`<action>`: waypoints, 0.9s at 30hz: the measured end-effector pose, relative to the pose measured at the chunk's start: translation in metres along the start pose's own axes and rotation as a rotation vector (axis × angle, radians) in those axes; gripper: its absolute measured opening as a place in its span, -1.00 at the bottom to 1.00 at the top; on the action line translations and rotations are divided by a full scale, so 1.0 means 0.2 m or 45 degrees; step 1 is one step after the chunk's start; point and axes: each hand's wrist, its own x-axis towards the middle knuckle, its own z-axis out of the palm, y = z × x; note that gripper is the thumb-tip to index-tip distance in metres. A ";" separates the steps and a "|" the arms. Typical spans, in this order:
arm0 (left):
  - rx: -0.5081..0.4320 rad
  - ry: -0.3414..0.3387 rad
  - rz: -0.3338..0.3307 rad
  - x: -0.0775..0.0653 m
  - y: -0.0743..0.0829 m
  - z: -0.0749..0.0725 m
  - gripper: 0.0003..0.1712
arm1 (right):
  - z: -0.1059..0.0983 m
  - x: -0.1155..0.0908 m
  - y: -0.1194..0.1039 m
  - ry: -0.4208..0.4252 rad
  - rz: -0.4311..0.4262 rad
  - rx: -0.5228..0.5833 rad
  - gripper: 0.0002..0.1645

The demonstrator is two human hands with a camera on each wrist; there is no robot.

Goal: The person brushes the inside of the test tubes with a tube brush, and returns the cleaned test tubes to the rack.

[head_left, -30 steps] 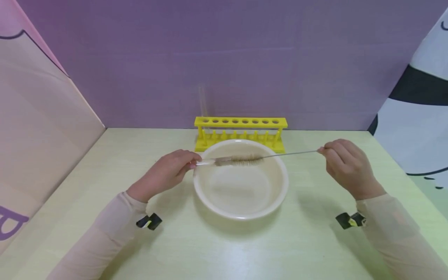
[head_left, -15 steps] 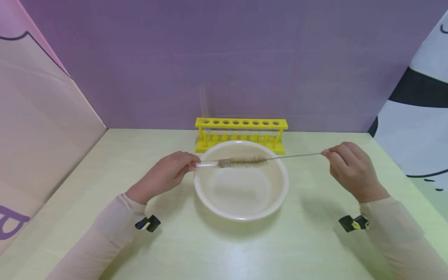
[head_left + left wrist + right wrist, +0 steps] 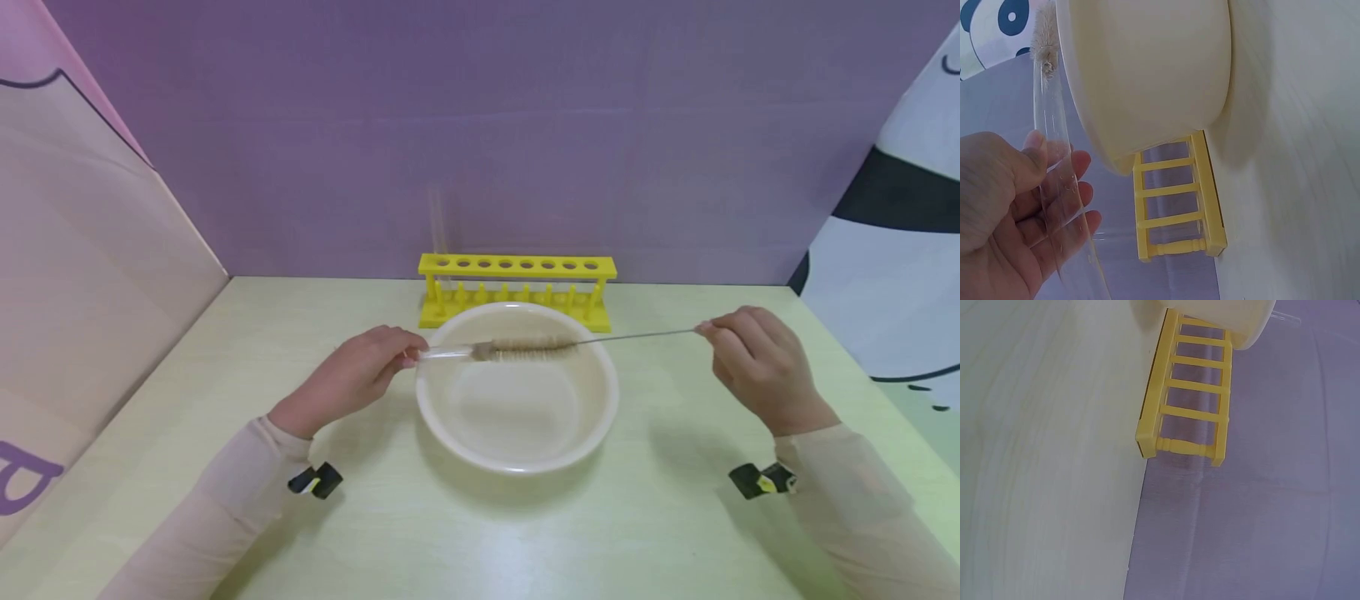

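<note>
My left hand (image 3: 360, 371) grips a clear test tube (image 3: 1054, 125) between thumb and fingers, holding it nearly level over the left rim of a cream basin (image 3: 517, 462). At the tube's mouth is a test tube brush (image 3: 532, 348) with pale bristles. Only its tip end sits inside the tube; most of the bristles are outside, above the basin. On the right, my right hand (image 3: 765, 367) pinches the end of the brush's thin wire handle (image 3: 637, 336). The right wrist view shows neither this hand nor the brush.
Behind the basin stands a yellow test tube rack (image 3: 517, 267), partly hidden by it. Another clear tube (image 3: 437, 221) stands upright in the rack's leftmost hole. A purple backdrop (image 3: 480, 125) rises along the back edge of the light wooden table (image 3: 525, 550).
The right hand has shifted slightly to the right, drawing more of the brush's bristles out of the tube. My left hand stays almost in place.
</note>
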 end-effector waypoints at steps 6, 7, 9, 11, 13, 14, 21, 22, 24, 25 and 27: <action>-0.004 -0.002 0.009 0.00 0.01 0.00 -0.72 | -0.02 0.00 0.00 0.016 0.016 -0.016 -0.68; -0.005 -0.004 0.007 0.00 0.01 0.00 -0.72 | -0.02 0.00 0.00 0.017 0.020 -0.017 -0.68; -0.006 -0.007 0.002 0.00 0.02 -0.01 -0.72 | -0.03 0.00 0.00 0.020 0.027 -0.022 -0.68; -0.005 -0.010 -0.003 0.00 0.02 -0.01 -0.72 | -0.03 0.00 0.00 0.022 0.034 -0.019 -0.67; -0.005 -0.012 -0.005 0.00 0.02 -0.01 -0.72 | -0.03 -0.01 0.01 0.018 0.044 -0.014 -0.67; -0.005 -0.011 -0.005 0.00 0.02 -0.01 -0.73 | -0.03 -0.01 0.01 0.020 0.048 -0.015 -0.67; 0.002 0.006 -0.013 -0.01 0.00 -0.01 -0.72 | -0.04 -0.02 0.01 0.065 0.086 0.000 -0.73; 0.003 0.006 -0.016 -0.01 0.00 -0.01 -0.71 | -0.04 -0.02 0.01 0.063 0.091 0.001 -0.74; -0.001 0.005 -0.023 -0.01 0.00 -0.01 -0.70 | -0.04 -0.03 0.01 0.058 0.100 -0.004 -0.74; 0.000 0.004 -0.026 -0.02 0.00 -0.01 -0.70 | -0.05 -0.04 0.02 0.059 0.105 -0.009 -0.74; 0.003 0.003 -0.037 -0.02 -0.01 -0.01 -0.69 | -0.05 -0.05 0.03 0.052 0.110 -0.022 -0.71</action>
